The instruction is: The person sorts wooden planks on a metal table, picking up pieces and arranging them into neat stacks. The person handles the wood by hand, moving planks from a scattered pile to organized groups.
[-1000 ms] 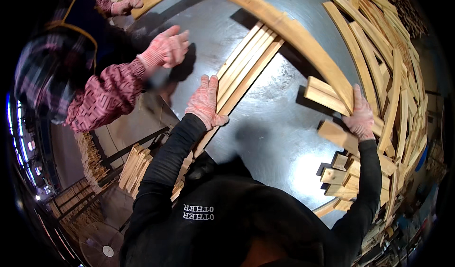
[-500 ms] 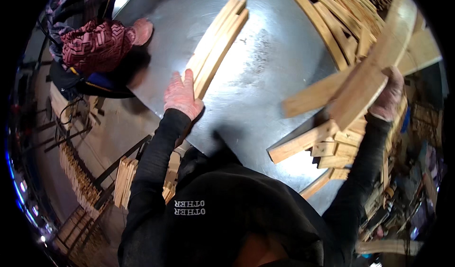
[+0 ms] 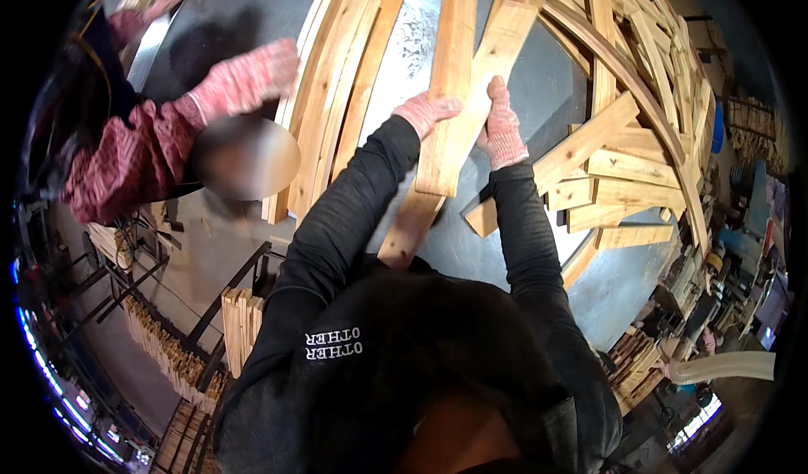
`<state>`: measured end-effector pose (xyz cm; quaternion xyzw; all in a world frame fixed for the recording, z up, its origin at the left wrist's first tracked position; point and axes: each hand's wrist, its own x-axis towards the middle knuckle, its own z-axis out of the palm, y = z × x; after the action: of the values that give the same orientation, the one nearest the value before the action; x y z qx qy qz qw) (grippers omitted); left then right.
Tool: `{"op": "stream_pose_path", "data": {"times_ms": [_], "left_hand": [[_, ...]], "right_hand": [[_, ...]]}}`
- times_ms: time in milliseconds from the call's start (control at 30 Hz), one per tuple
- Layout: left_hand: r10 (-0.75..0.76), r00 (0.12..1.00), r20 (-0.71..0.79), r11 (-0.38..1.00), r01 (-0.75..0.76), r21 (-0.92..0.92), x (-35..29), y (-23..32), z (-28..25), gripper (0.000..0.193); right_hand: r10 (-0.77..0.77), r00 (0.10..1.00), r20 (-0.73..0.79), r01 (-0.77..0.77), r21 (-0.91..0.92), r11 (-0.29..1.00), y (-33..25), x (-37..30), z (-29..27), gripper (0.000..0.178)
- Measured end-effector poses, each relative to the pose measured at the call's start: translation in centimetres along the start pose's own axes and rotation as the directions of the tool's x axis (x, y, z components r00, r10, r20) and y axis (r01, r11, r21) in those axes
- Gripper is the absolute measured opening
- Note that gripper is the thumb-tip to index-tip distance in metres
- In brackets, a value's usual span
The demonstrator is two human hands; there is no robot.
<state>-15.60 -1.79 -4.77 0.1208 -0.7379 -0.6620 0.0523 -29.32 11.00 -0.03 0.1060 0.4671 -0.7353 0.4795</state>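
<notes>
Over the metal table, my left hand (image 3: 429, 114), in a pale pink work glove, is closed on the left edge of a flat wooden board (image 3: 449, 58). That board crosses over a second wooden board (image 3: 509, 37), which slants toward me. Along the second board's right edge, my right hand (image 3: 503, 129) grips it, thumb up on its side and fingers mostly hidden underneath. Left of my hands lie several long wooden slats (image 3: 337, 79) side by side. A co-worker's gloved hand (image 3: 252, 79) reaches to the left edge of those slats.
A loose pile of wooden boards (image 3: 640, 184), some curved, covers the right side of the metal table (image 3: 539, 79). Stacked slats (image 3: 242, 327) stand on a rack at the lower left. A clear ribbed hose (image 3: 724, 367) runs at the lower right.
My left hand has left the slats and moved right to a board. My right hand has brought boards from the right to the middle. The co-worker's hand has come in over the slats.
</notes>
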Motion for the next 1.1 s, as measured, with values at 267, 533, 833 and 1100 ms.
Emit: {"op": "stream_pose_path", "data": {"times_ms": [267,533,833,1100], "left_hand": [[-0.389,0.847,-0.363,0.899,0.435,0.052,-9.6,6.0,1.0,0.063],[-0.285,0.855,-0.434,0.924,0.365,0.112,-12.8,1.7,4.9,0.079],[-0.466,0.836,-0.288,0.830,0.301,-0.470,-9.8,2.8,2.7,0.073],[-0.478,0.658,-0.582,0.845,0.526,-0.099,-14.4,7.6,-1.0,0.079]], "right_hand": [[-0.094,0.995,0.017,0.094,-0.384,0.919,-1.1,2.7,1.3,0.070],[-0.457,0.889,0.038,0.277,-0.838,0.470,3.3,-4.1,-0.5,0.050],[0.188,0.872,0.452,0.478,-0.869,-0.128,-2.1,-9.0,2.1,0.070],[-0.171,0.958,0.232,0.035,-0.683,-0.730,-21.8,12.1,2.1,0.070]]}}
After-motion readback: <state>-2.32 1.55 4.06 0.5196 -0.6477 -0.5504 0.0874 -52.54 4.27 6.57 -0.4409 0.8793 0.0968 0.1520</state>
